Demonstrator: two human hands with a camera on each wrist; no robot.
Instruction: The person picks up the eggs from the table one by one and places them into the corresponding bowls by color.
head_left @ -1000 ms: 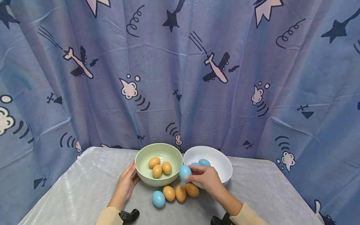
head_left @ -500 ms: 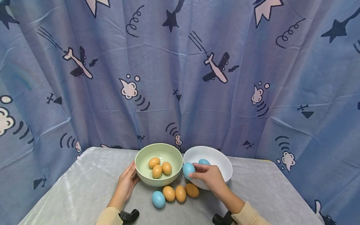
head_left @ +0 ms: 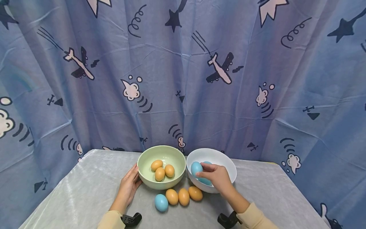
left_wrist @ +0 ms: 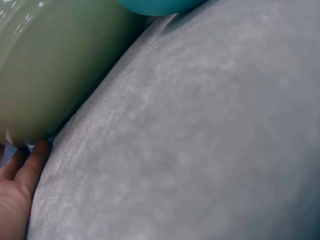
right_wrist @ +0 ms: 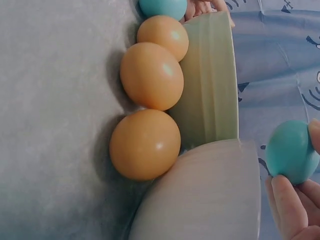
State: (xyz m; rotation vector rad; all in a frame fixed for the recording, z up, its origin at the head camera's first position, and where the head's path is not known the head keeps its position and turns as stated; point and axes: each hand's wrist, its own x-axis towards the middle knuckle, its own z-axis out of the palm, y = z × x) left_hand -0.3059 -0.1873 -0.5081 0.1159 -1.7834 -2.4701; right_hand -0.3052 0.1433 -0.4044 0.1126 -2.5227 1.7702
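My right hand [head_left: 218, 178] pinches a blue egg [head_left: 196, 169] between thumb and fingertips, over the white bowl [head_left: 226, 165]. In the right wrist view the held egg [right_wrist: 291, 151] shows above the bowl's rim. Blue eggs [head_left: 205, 181] lie inside that bowl, partly hidden by the hand. My left hand [head_left: 129, 186] rests its fingers against the left side of the green bowl [head_left: 174, 156], which contains three orange-brown eggs [head_left: 159, 174]. In the left wrist view its fingertips [left_wrist: 37, 155] touch the bowl's lower side.
In front of the bowls a row of eggs lies on the grey cloth [head_left: 83, 190]: one blue egg [head_left: 161, 203] at the left end, then three orange-brown eggs [head_left: 184, 197]. The two bowls stand side by side. A blue patterned curtain [head_left: 183, 79] hangs behind the table.
My right hand has carried the blue egg rightward and slightly away from me, from the gap between the bowls to over the white bowl. The left hand stays put.
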